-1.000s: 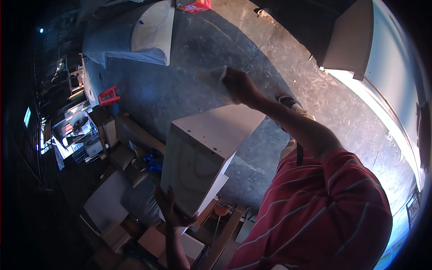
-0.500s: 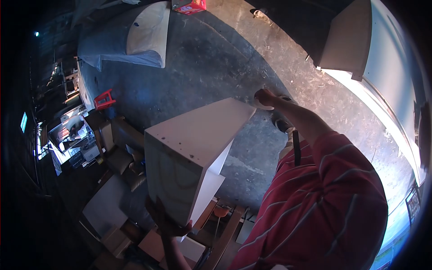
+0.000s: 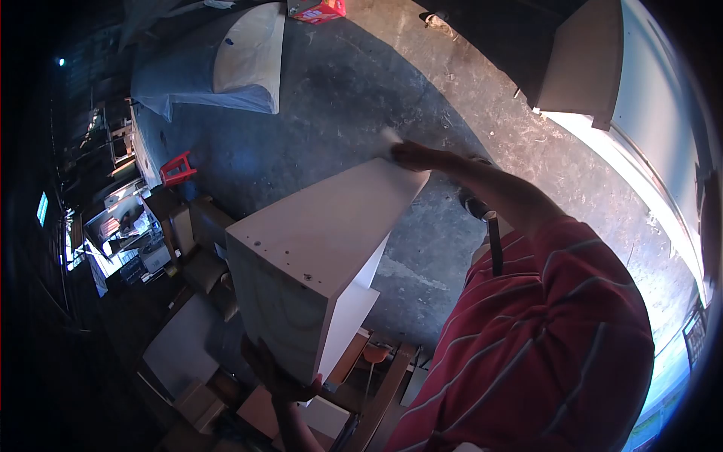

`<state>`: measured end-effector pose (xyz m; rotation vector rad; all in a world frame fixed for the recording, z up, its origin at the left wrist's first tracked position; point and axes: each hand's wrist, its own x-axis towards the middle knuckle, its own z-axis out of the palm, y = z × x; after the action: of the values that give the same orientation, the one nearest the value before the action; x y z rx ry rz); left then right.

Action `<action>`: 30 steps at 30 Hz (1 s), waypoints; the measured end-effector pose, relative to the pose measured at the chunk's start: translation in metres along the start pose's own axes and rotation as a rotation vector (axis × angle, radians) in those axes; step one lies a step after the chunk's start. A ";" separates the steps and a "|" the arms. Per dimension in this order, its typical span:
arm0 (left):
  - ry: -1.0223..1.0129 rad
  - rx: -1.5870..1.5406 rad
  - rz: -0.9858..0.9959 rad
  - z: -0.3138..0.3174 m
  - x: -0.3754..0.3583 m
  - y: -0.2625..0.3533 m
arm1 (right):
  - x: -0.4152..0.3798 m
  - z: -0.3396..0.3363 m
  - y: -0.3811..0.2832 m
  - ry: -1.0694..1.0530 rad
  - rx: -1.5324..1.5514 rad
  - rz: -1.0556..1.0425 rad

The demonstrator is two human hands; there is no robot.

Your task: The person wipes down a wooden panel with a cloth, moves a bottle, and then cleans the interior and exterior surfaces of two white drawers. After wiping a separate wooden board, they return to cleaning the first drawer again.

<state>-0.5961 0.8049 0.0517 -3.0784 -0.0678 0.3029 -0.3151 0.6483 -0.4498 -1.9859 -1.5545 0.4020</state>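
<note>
A white box-shaped cabinet [image 3: 324,218] stands tilted across the middle of the head view, with small holes near one corner of its pale face and its inside open towards my body. My left hand [image 3: 277,373] grips its lower edge, fingers spread on the shaded end panel and thumb at the front edge. At the far end of the pale face, my right hand [image 3: 410,155] is closed around a small whitish thing [image 3: 391,135]. Blur keeps me from telling what that thing is.
A red plastic stool [image 3: 177,169] stands on the concrete floor. A plastic-covered piece [image 3: 203,87] lies at the upper left, near a red carton [image 3: 320,9]. Boards and boxes [image 3: 199,403] crowd the lower left. A large panelled piece [image 3: 584,64] stands upper right.
My right hand has moved left and up, from beside the cabinet's far corner to its far edge, with the whitish thing. The cabinet has shifted slightly left; my left hand still grips it.
</note>
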 end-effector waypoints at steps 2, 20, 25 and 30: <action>0.015 -0.039 0.016 0.000 0.006 0.002 | -0.034 -0.015 -0.008 -0.099 0.676 0.620; -0.013 -0.028 -0.008 0.004 0.028 0.002 | -0.067 0.042 0.014 -0.089 0.150 0.185; 0.046 -0.037 0.051 0.004 0.047 0.005 | -0.156 0.029 -0.002 -0.481 -0.059 0.348; 0.202 -0.095 0.107 -0.014 0.069 0.000 | -0.172 0.023 -0.025 0.036 0.290 0.687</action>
<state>-0.5261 0.8073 0.0522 -3.1933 0.0923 -0.0097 -0.3953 0.4938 -0.4718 -2.2178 -0.6952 0.8013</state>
